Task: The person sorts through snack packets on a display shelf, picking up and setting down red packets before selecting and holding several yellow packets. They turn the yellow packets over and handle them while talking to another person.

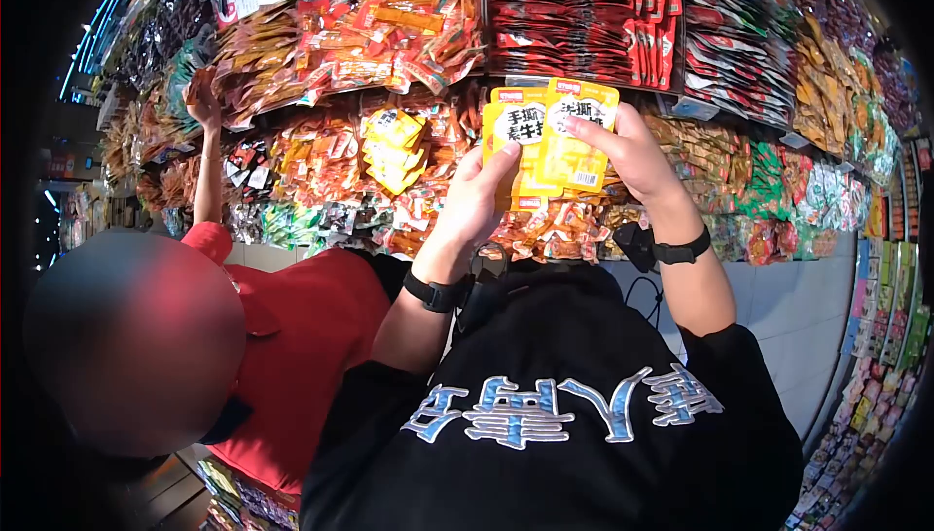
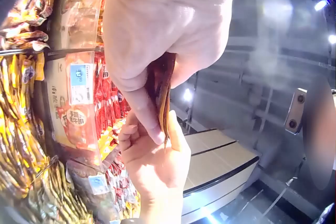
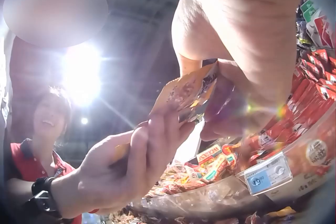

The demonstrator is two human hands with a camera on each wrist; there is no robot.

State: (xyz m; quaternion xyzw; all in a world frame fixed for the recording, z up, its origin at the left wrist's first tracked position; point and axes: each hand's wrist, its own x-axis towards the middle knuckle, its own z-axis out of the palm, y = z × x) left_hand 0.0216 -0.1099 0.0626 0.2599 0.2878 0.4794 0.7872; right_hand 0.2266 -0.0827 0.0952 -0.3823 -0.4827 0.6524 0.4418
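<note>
Facing tall shelving (image 1: 778, 307) curving across the whole head view, crammed top to bottom with hanging snack bags (image 1: 574, 16) in red, orange, green and yellow. Sharing the aisle with a person in a red shirt (image 1: 302, 356) at the lower left, reaching 1 arm up to the bags at the far left of the rack. Wearing a black shirt (image 1: 545, 473) with pale blue lettering, filling the bottom middle of the head view, and raising both forearms from it toward the middle of the rack.

Pinching with the left hand (image 1: 479, 198) at the lower left, between a thumb laid across the front and curled fingers (image 2: 147, 113) behind. Closing the right hand (image 1: 632, 157) on the upper right from the other side, fingers reaching over the printed face, thumb hidden behind. Holding both hands close together, almost touching in the left wrist view.

Holding up 2 yellow packets (image 1: 574, 142) between those hands, in front of the middle shelf and clear of the bags behind. Keeping them overlapped, printed faces toward the head camera, with dark lettering on white ovals near the top and a barcode at the lower right of the front one. Showing only thin edges in the wrist views.

Wearing a left wristband (image 1: 433, 292) and a right wristband (image 1: 681, 251), both black.

Catching, in the right wrist view, a small blue and white price tag (image 3: 268, 174) reading 19, clipped to the rim of a clear bin (image 3: 210, 203) of snacks below the right hand.
</note>
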